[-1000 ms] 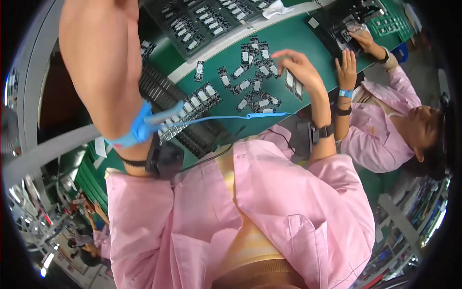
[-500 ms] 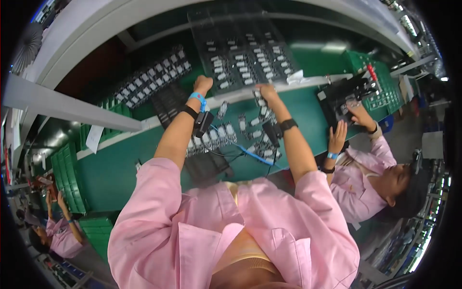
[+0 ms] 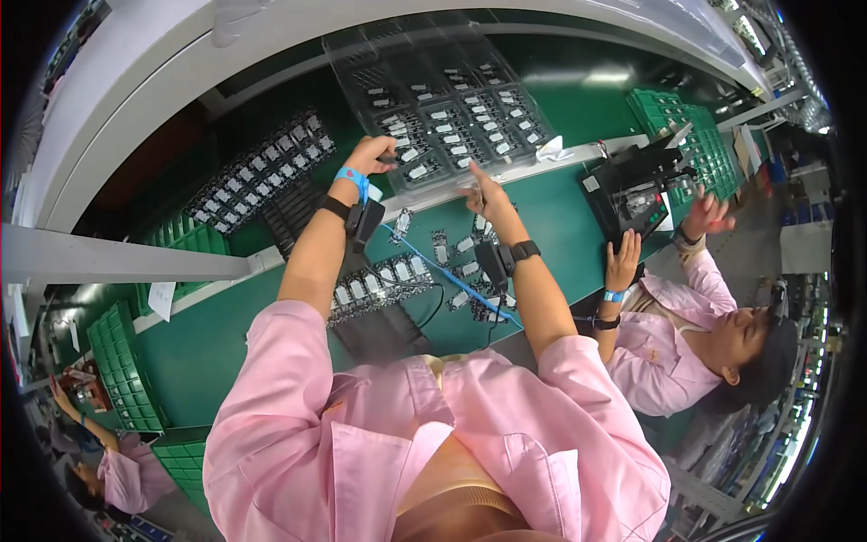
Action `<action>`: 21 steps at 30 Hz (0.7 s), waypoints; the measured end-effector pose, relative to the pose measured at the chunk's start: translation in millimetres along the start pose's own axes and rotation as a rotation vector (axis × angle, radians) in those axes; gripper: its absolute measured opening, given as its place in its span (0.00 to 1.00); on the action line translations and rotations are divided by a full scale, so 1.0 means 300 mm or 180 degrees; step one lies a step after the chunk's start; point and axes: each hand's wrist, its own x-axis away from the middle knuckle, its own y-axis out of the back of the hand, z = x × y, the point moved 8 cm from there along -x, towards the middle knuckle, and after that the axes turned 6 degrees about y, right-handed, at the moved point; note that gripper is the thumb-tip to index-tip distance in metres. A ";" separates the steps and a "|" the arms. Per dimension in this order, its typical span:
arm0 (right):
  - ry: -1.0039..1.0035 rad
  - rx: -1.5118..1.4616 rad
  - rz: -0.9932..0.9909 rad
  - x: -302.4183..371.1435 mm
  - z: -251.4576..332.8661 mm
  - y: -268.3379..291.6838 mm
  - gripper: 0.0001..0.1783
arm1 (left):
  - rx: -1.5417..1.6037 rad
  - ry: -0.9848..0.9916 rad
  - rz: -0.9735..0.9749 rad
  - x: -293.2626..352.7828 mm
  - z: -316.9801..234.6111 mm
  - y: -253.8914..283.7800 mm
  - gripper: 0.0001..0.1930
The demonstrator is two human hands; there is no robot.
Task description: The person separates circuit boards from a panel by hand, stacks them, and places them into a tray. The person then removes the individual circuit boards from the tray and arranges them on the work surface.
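L hand (image 3: 372,155) is curled up at the near L corner of the clear tray (image 3: 433,184); can't tell if it's got sth. R hand (image 3: 488,192) is by the tray's front edge, 1 finger out, rest bent; can't tell what's in it. Small boards (image 3: 442,116) sit in the tray. Loose boards (image 3: 441,245) lie on the green table (image 3: 217,334), nr lined-up boards (image 3: 371,284). Co-worker's hand (image 3: 623,262) is by a black machine (image 3: 623,194).

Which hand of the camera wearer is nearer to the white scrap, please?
Right. The right hand is left of the white scrap and lower in the picture; the left hand is much farther left, by the tray's left edge.
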 end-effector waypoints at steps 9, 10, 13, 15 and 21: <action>-0.0105 -0.0683 -0.0042 -0.149 0.016 0.109 0.05 | 0.0343 0.0254 0.1052 0.006 0.129 -0.195 0.14; -0.0123 -0.0475 -0.0058 -0.155 0.024 0.131 0.06 | 0.0334 0.0278 0.1063 -0.001 0.125 -0.180 0.14; -0.0194 -0.0245 -0.0005 -0.191 0.024 0.220 0.05 | 0.0652 -0.0020 0.0812 -0.089 0.111 -0.095 0.24; -0.0199 -0.0127 0.0070 -0.204 0.033 0.227 0.06 | 0.1049 0.0000 0.0606 -0.183 0.082 -0.012 0.24; -0.0053 0.0362 -0.0057 -0.198 0.026 0.285 0.06 | 0.2164 -0.0186 0.0122 -0.417 0.041 0.169 0.25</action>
